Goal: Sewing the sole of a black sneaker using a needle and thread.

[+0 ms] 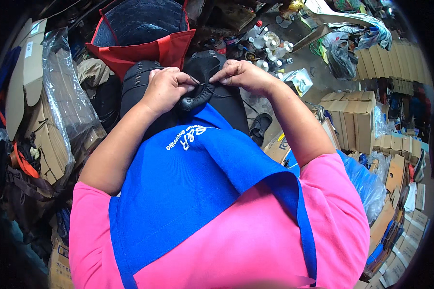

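Centrally, over the lap, a black shoe piece [194, 102] lies between the two hands, just beyond the blue apron [169, 188]. The left hand [169, 90] has its grip pinched together at the piece's left rim; the right hand [243, 77] has its fingers together at the right rim. Exactly what either clamps, I cannot tell. A red bag [152, 48] stands at far left, clear bottles [271, 48] at far right.

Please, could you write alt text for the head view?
A person's left hand and right hand pinch at the edge of a black item. The person wears a blue apron over a pink shirt; nearby are a red bag, bottles and stacked cardboard.
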Action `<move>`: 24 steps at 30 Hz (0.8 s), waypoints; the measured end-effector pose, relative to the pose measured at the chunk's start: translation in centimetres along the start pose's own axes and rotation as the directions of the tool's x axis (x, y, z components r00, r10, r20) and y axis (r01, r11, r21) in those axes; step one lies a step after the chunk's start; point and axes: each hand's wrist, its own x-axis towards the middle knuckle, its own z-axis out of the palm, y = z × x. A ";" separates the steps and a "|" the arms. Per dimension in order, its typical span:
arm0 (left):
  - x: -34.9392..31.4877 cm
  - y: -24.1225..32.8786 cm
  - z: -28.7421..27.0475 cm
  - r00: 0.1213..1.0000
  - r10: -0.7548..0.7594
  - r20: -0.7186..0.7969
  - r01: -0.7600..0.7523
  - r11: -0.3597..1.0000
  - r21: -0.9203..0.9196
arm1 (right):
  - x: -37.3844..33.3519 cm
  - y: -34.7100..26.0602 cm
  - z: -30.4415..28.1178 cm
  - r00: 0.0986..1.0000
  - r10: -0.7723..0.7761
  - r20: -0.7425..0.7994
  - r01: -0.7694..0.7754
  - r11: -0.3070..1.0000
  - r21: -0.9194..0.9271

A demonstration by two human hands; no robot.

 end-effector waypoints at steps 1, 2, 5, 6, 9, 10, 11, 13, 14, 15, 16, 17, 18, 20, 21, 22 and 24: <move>-0.1 -0.1 0.2 1.000 0.022 -0.009 -0.023 0.999 -0.025 | -0.1 0.2 0.1 1.000 0.017 -0.008 -0.016 1.000 0.020; -0.1 -0.1 0.3 0.999 0.045 -0.019 -0.045 0.998 -0.050 | -0.1 0.2 0.2 0.999 0.033 -0.016 -0.033 0.999 0.040; -0.2 -0.6 0.2 0.997 0.067 -0.028 -0.069 0.994 -0.085 | -0.5 -0.6 0.4 0.996 0.077 -0.037 -0.077 0.997 0.014; -0.2 -0.6 0.1 0.997 0.069 -0.026 -0.071 0.994 -0.082 | -0.5 -0.4 0.4 0.996 0.076 -0.041 -0.075 0.997 0.016; -0.2 -0.4 -0.2 0.997 0.075 -0.027 -0.077 0.992 -0.095 | -0.4 0.1 0.3 0.999 0.044 -0.029 -0.043 0.998 0.035; -0.2 -0.4 -0.2 0.997 0.072 -0.034 -0.074 0.993 -0.090 | -0.4 -0.1 0.2 0.999 0.050 -0.020 -0.049 0.998 0.030; -0.1 -0.3 -0.1 0.997 0.069 -0.041 -0.072 0.994 -0.084 | -0.4 -0.3 0.2 0.998 0.056 -0.012 -0.056 0.998 0.025; 0.0 -0.1 0.0 0.998 0.057 -0.032 -0.060 0.995 -0.075 | -0.4 0.0 0.2 0.998 0.060 -0.009 -0.059 0.998 0.037; 0.2 0.0 0.0 0.999 0.047 -0.023 -0.048 0.997 -0.066 | -0.3 0.2 0.1 0.998 0.065 -0.006 -0.064 0.997 0.048; 0.5 0.0 0.1 0.999 0.043 -0.025 -0.045 0.997 -0.066 | -0.2 0.2 0.1 0.998 0.063 -0.003 -0.063 0.997 0.048; 1.1 -0.2 0.1 0.997 0.083 0.001 -0.082 0.988 -0.134 | 0.0 0.1 0.0 0.999 0.046 0.013 -0.047 0.996 0.081; 1.3 -0.3 0.0 0.992 0.124 0.023 -0.117 0.972 -0.202 | 0.0 0.0 0.1 0.999 0.028 0.028 -0.031 0.993 0.113; 1.4 -0.3 -0.1 0.992 0.125 0.024 -0.117 0.972 -0.205 | 0.0 -0.2 0.0 0.999 0.032 0.028 -0.035 0.993 0.113; 1.5 -0.2 -0.9 0.969 0.243 0.051 -0.237 0.966 -0.104 | -0.2 -1.0 0.1 0.998 0.062 -0.008 -0.062 0.998 -0.028; 1.1 0.1 -1.3 0.962 0.269 0.052 -0.269 0.963 0.002 | -0.4 -0.7 0.4 0.999 0.022 -0.049 -0.024 0.998 -0.054; 0.4 0.6 -1.4 0.962 0.267 0.054 -0.268 0.963 0.003 | -0.7 -1.0 0.9 0.999 0.021 -0.049 -0.023 0.998 -0.051; -0.7 1.7 -1.2 1.000 0.027 0.006 -0.026 0.994 -0.103 | -1.4 -1.7 1.6 0.979 0.099 -0.176 -0.107 0.994 -0.035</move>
